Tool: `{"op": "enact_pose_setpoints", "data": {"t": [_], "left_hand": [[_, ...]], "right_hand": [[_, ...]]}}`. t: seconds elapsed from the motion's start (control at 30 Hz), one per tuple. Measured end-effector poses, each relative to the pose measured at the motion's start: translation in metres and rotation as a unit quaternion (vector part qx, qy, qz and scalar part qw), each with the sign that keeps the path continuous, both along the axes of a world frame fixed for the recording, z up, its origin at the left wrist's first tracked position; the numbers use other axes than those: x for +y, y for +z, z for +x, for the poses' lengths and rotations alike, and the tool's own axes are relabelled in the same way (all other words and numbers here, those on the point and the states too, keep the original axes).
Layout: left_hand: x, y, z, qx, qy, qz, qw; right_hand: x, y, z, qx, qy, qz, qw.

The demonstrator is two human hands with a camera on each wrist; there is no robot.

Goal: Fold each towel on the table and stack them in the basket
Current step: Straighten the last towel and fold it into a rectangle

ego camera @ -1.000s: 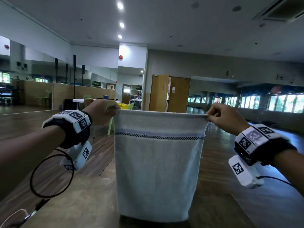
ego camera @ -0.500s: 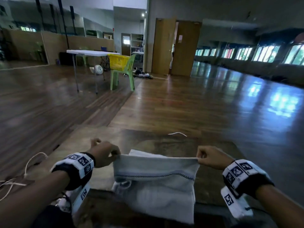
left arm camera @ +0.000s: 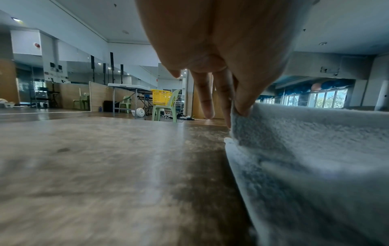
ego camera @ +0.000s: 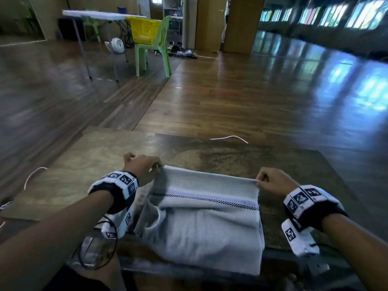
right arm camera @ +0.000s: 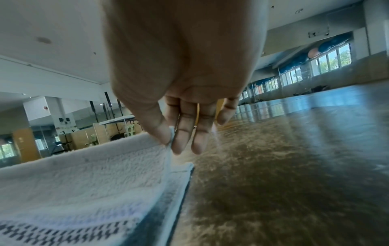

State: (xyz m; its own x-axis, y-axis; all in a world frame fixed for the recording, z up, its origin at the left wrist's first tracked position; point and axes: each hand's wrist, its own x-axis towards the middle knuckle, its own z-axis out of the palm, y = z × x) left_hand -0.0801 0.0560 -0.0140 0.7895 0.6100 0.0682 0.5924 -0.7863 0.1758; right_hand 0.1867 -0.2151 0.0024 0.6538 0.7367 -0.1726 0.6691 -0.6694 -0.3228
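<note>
A pale grey towel (ego camera: 201, 223) with a dark checked stripe lies on the brown table (ego camera: 88, 177), its lower part bunched at the near edge. My left hand (ego camera: 144, 169) pinches the towel's far left corner (left arm camera: 242, 119) between thumb and fingers. My right hand (ego camera: 270, 181) pinches the far right corner (right arm camera: 168, 141) the same way. Both corners are held just above the tabletop with the top edge stretched between them. A yellow basket (ego camera: 144, 31) sits on a green chair far across the room.
A white cord (ego camera: 228, 138) lies on the table beyond the towel. Another white cable (ego camera: 33, 175) curls at the table's left. A white folding table (ego camera: 94, 14) and the green chair (ego camera: 153, 51) stand far off on the wooden floor.
The towel, held up high a second ago, has come down onto the table. Both hands dropped with its top corners, and the view has tilted downward.
</note>
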Motion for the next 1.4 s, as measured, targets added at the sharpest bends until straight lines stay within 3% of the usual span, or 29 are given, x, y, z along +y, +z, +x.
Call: {"op": "enact_pose_setpoints", "data": {"t": [0.33, 0.57, 0.83, 1.03, 1.2, 1.4], "left_hand": [[0.034, -0.025, 0.051, 0.079, -0.020, 0.003, 0.997], [0.046, -0.036, 0.049, 0.031, -0.060, -0.068, 0.995], [0.037, -0.021, 0.039, 0.043, -0.092, -0.068, 0.993], [0.017, 0.020, 0.009, 0.003, -0.114, -0.091, 0.989], [-0.014, 0.068, -0.031, 0.023, -0.145, -0.039, 0.988], [-0.053, 0.113, -0.078, -0.024, -0.152, -0.044, 0.987]], "right_hand": [[0.034, -0.032, 0.035, 0.031, 0.021, -0.074, 0.997], [0.037, -0.033, 0.032, -0.008, 0.068, -0.104, 0.992], [0.034, -0.032, 0.020, -0.013, 0.063, -0.079, 0.995], [0.017, 0.003, 0.004, -0.009, 0.075, -0.011, 0.997], [-0.011, 0.057, -0.024, -0.057, 0.125, -0.025, 0.990], [-0.055, 0.106, -0.055, -0.098, 0.159, 0.018, 0.982]]}}
